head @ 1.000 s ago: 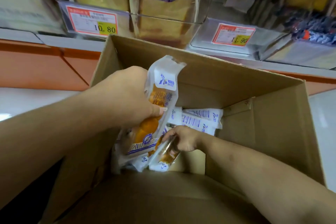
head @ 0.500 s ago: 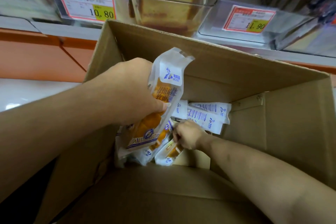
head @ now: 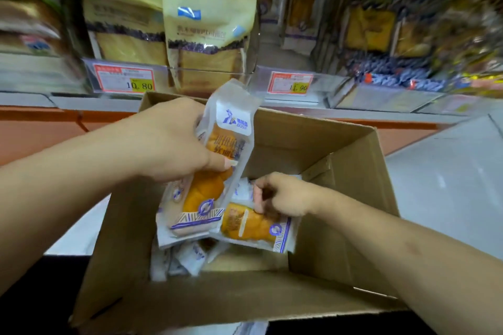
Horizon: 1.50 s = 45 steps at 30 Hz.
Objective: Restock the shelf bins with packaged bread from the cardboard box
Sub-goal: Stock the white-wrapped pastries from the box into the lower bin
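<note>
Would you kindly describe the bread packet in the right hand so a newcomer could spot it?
Look inside the open brown cardboard box below the shelf. The right hand grips a white-and-purple packet of orange bread there. Unlike the upright packet in the left hand, it lies sideways.

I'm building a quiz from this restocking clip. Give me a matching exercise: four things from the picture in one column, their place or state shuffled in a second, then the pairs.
Things:
1. left hand
2. right hand
3. cardboard box
4. price tag reading 10.80

Places or states:
A. open-topped, a few bread packs at its bottom
B. grips an upright bread pack above the box
C. fixed to the shelf edge, left of the tall cream bag
D. grips a bread pack lying flat inside the box

Pairs: 1-B, 2-D, 3-A, 4-C
</note>
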Motion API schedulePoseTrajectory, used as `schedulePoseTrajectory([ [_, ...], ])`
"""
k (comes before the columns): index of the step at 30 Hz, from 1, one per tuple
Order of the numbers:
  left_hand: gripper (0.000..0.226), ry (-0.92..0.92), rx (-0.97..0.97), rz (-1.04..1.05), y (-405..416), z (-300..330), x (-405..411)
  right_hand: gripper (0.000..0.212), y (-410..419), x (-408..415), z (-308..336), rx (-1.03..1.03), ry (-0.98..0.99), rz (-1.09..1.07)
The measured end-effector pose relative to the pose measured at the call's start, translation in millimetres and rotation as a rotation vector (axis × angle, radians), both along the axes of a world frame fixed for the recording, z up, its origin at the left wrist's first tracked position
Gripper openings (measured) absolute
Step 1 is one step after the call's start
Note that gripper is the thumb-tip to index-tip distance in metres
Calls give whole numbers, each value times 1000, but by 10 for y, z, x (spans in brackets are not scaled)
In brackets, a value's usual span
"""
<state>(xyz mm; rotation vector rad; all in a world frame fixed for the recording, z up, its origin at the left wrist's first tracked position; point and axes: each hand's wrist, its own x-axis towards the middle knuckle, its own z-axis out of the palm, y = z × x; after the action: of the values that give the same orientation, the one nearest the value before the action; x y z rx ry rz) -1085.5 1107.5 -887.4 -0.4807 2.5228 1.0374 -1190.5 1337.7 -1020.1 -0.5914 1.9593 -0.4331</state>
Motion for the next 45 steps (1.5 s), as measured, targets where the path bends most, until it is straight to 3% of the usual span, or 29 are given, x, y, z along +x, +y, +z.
schedulePoseTrajectory([
  [5,26,139,195,35,-51,274,78,12,354,-60,770,-76,-15,-118],
  [9,39,200,353,81,-8,414,176,37,606,-79,1297,-102,-91,-295],
  [12,36,276,448,134,63,514,193,39,784,-68,1604,-253,-237,-406],
  [19,34,412,582,330,373,622,32,32,911,-54,1915,-638,-304,-803],
  [24,24,424,652,339,724,681,-185,30,855,-135,1881,-804,-294,-893],
  [27,20,422,648,313,897,781,-437,43,900,-220,1854,-802,-241,-865],
  [30,23,463,579,307,985,882,-791,47,1036,-382,1935,-807,-99,-985],
  [36,53,608,530,577,922,719,-2017,38,1330,-634,2083,-819,24,-1154],
  [41,46,655,639,695,823,384,-2818,54,1453,-789,1981,-761,0,-1176],
  [45,81,645,498,694,731,108,-3053,75,1530,-907,1949,-724,-9,-1138],
])
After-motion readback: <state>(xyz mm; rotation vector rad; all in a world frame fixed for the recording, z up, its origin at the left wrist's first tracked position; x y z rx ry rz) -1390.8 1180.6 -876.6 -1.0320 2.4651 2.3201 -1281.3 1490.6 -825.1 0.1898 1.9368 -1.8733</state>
